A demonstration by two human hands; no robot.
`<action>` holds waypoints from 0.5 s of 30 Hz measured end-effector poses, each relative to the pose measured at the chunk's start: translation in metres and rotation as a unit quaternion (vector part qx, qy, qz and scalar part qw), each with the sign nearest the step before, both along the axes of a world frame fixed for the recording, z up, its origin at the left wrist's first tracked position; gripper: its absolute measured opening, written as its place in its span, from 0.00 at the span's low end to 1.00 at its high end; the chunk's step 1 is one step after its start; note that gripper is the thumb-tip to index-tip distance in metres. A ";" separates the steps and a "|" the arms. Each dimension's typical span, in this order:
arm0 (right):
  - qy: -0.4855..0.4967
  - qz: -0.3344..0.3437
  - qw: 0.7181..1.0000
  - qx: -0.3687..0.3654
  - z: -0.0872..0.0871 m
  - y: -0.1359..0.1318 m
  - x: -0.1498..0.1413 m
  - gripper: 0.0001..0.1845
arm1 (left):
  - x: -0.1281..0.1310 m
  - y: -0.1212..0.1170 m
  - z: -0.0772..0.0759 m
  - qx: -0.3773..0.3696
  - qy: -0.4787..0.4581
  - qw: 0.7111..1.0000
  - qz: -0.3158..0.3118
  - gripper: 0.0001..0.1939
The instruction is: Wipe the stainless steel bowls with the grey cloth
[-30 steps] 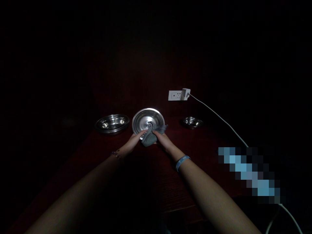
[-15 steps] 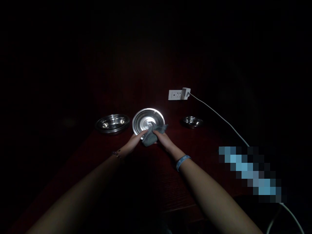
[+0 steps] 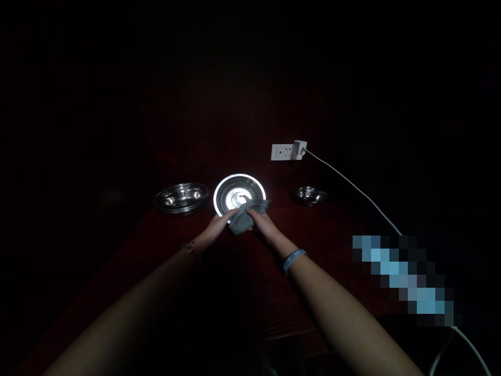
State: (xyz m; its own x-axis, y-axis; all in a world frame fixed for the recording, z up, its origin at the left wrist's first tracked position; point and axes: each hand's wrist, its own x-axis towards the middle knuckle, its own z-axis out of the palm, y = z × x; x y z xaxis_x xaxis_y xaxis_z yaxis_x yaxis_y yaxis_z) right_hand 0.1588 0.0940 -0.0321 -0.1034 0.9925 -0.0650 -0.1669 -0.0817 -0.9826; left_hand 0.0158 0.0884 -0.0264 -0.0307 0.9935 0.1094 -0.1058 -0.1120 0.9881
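Observation:
Tilted up toward me at the middle of the table is a shiny metal bowl [image 3: 223, 190], its inside facing me. My left hand [image 3: 220, 225] grips the bowl's lower left rim, thumb on the near side and the other fingers hidden behind. A grey cloth [image 3: 241, 222] is draped over the lower right rim. My right hand [image 3: 263, 222] is closed on this cloth, pinching it against the bowl with the thumb on top. A bracelet is on my left wrist and a blue band on my right.
Stacked metal bowls [image 3: 182, 210] stand on the dark red table [image 3: 289, 297] to the left. A smaller metal bowl [image 3: 310, 196] is at the right. A wall socket [image 3: 281, 152] holds a white plug [image 3: 299, 148], whose cable [image 3: 352, 184] runs down right past a pixelated patch.
The bowl's tilt has shifted slightly, so its rim and base shine brighter. The cloth's upper part lies a little flatter. Both hands keep nearly the same place.

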 end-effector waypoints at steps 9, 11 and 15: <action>-0.001 0.000 1.000 -0.011 0.003 -0.002 0.000 0.11 | -0.002 0.001 -0.002 0.004 0.012 1.000 -0.002 0.23; -0.002 0.004 1.000 -0.009 0.004 -0.002 0.000 0.11 | -0.002 0.001 -0.002 0.002 0.010 1.000 -0.006 0.23; -0.009 0.000 1.000 -0.003 0.003 -0.002 0.000 0.11 | -0.004 0.001 -0.002 -0.007 0.013 1.000 -0.008 0.22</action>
